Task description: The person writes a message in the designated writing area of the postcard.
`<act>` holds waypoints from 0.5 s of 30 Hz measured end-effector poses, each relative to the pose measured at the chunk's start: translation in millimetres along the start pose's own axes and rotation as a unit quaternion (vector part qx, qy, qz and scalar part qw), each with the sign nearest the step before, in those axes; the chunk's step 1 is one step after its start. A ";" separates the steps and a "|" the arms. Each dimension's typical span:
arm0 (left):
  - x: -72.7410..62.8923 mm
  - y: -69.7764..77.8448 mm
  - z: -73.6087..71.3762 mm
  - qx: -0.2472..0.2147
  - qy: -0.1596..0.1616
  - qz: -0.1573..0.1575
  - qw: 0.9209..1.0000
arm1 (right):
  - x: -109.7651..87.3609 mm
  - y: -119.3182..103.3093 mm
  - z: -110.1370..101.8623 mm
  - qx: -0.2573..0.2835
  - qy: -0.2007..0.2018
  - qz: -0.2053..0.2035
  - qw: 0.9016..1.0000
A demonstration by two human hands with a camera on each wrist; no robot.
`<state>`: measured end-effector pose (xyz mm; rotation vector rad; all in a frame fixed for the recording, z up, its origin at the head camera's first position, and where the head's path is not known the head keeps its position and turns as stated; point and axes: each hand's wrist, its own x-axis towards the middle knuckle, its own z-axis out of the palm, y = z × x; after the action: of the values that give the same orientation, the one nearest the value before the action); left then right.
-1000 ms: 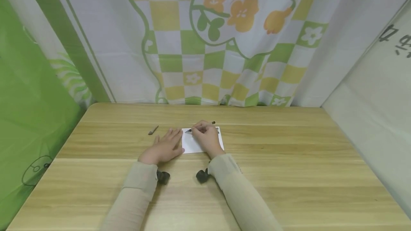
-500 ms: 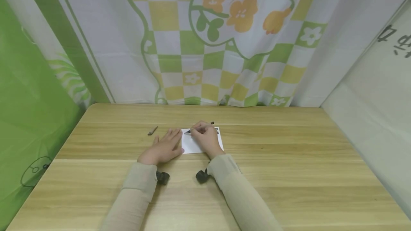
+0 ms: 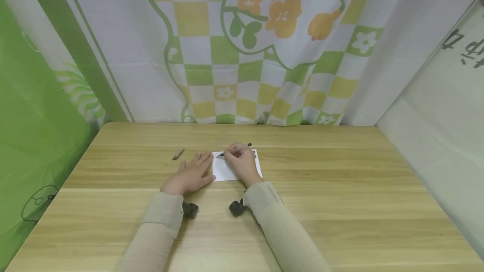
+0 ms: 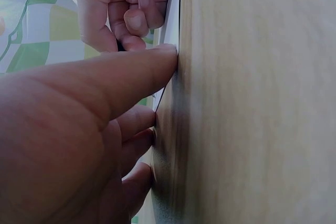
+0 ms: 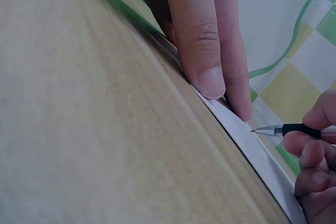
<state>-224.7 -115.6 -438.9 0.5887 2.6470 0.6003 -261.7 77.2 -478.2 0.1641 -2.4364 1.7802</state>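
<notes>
A small white sheet of paper (image 3: 223,172) lies on the wooden table in front of me, with dark marks at its far right corner. Flat beside it, my left hand (image 3: 188,176) rests with fingers spread, the thumb and fingertips on the paper's left edge. My right hand (image 3: 243,164) pinches a pen (image 5: 302,129) with a black grip, its other fingers curled under. In the right wrist view the pen's bare tip is right at the paper's surface, near the left hand's fingertips. In the head view the tip is at the far left part of the sheet.
A small grey pen cap (image 3: 178,154) lies on the table (image 3: 340,205), left of the paper and beyond the left hand. A patterned curtain (image 3: 211,74) hangs along the table's far edge. Green cloth (image 3: 38,116) is at the left, and a pale sheet (image 3: 446,129) at the right.
The head view has shifted slightly, so everything sits a little further left in it. The hands, pen and paper have hardly moved relative to each other.
</notes>
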 end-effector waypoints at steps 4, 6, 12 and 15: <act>5.1 -8.4 5.4 -0.001 0.003 0.001 1.000 | 0.2 -0.8 1.2 0.026 0.005 -0.009 1.000; 9.0 -15.2 10.0 -0.003 0.007 0.002 1.000 | -0.5 -0.9 1.6 0.041 0.005 -0.017 0.999; 14.0 -21.5 14.8 -0.004 0.011 0.006 1.000 | -2.6 -0.7 -1.0 0.072 0.008 -0.034 0.997; 15.2 -20.8 14.6 -0.004 0.011 0.009 1.000 | -2.7 -1.3 -2.5 0.080 0.021 -0.036 0.996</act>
<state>-237.8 -120.9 -465.0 0.6075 2.6620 0.6259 -258.7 79.2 -476.6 0.2239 -2.2310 1.9254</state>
